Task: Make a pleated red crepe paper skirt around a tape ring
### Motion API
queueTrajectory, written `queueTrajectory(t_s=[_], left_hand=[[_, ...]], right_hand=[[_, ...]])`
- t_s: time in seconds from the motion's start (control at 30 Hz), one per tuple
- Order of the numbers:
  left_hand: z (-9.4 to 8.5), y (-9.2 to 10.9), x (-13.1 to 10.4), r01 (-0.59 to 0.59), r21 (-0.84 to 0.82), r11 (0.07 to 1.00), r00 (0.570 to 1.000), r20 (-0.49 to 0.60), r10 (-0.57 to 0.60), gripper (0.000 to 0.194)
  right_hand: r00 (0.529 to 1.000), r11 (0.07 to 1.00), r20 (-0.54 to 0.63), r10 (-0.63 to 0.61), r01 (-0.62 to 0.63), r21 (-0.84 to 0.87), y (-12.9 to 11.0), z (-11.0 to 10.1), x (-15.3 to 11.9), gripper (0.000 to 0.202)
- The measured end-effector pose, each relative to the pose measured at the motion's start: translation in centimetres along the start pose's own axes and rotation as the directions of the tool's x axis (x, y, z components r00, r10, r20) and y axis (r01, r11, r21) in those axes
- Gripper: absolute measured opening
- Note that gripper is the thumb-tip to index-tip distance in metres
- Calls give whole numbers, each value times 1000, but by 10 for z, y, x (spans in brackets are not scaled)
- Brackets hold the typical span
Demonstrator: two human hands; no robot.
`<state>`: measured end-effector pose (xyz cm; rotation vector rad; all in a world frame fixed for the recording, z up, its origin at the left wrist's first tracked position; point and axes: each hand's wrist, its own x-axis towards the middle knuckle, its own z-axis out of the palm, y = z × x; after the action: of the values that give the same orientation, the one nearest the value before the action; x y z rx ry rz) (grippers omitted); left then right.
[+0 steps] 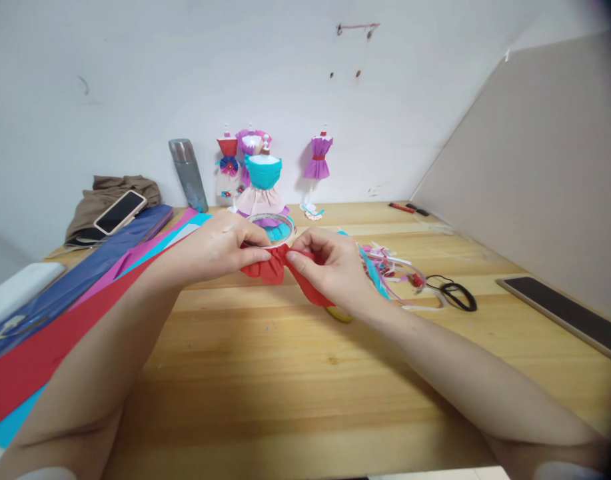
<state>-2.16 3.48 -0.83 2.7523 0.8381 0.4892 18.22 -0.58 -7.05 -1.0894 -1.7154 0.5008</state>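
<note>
Between both hands, above the wooden table, is a strip of red crepe paper, gathered into folds. My left hand is closed, pinching the gathered end between thumb and fingers. My right hand is closed too, its thumb and fingertips pinching the strip near the middle, with the loose end hanging below the palm. Just behind the hands lies a roll of tape, partly hidden. Something yellow shows under my right hand; its kind is hidden.
Small dress forms in paper dresses, one turquoise and one purple, stand by the wall. Coloured paper sheets, a phone and a flask are left. Paper scraps, a black cord and a dark tablet-like slab lie right.
</note>
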Motion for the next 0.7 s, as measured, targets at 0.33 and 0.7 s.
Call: queueTrajectory(t_s=[0.33, 0.7], left_hand=[[2, -2, 0, -99, 42, 994, 995, 13, 99, 27], [1, -4, -1, -153, -39, 987, 985, 74, 156, 22]], right_hand=[[999, 999, -18, 32, -32, 4, 2, 1, 1, 18], [988, 979, 46, 148, -153, 135, 6, 1, 6, 29]])
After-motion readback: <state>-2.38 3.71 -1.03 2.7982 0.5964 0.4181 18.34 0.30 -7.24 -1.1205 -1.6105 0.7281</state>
